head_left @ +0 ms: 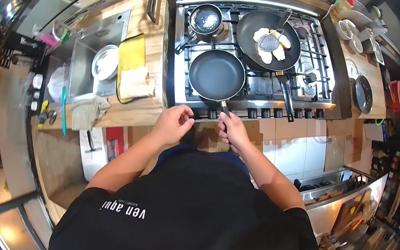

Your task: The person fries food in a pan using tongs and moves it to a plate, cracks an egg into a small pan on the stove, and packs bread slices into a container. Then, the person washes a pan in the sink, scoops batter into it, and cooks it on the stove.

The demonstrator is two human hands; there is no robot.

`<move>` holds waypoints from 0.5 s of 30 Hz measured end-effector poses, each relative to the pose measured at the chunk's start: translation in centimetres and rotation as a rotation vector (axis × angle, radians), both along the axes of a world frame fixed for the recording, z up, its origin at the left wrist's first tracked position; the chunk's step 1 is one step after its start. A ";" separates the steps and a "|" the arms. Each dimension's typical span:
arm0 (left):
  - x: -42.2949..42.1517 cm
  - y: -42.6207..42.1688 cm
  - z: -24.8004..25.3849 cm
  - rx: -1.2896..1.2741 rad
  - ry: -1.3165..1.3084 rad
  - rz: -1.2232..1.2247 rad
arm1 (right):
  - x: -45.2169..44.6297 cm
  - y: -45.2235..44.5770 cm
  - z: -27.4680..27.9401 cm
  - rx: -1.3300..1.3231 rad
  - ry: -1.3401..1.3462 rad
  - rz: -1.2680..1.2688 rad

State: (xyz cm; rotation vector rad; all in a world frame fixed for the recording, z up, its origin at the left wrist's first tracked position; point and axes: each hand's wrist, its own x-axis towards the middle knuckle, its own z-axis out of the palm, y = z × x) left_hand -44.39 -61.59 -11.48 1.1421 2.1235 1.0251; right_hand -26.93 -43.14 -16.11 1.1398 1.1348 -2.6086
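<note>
The pan (pixel 216 75) is at the near left part of the stove (pixel 263 103), just past the right hand (pixel 234 132) and a little to its left. Its handle (pixel 225 109) comes back toward the person and leans a bit to the right, so the long way of the pan runs from its round part almost straight to that hand. The grip there is narrow: the right hand is closed around the handle, with the thumb near the top. The pan looks flat, and no food shows in it. The left hand (pixel 174 124) is near the front edge of the stove, to the left of the handle and apart from it. Its fingers are bent in, with the thumb close by, and I cannot tell if it has something small in it. So the right hand is the nearer one, for it is on the handle. The big pan (pixel 246 41) is behind the pan and to the right, with food (pixel 265 57) and a turner (pixel 269 43) in it. The small pan (pixel 199 23) is behind the pan, a little to the left.
</note>
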 end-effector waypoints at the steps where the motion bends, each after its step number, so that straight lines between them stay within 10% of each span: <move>1: -0.8 -0.1 -0.1 0.012 -0.006 -0.022 | -1.2 -0.9 -0.5 0.012 -0.006 -0.022; 15: -10.0 2.8 -0.8 -0.363 0.263 -0.211 | -3.7 -6.6 -1.6 0.142 0.089 0.152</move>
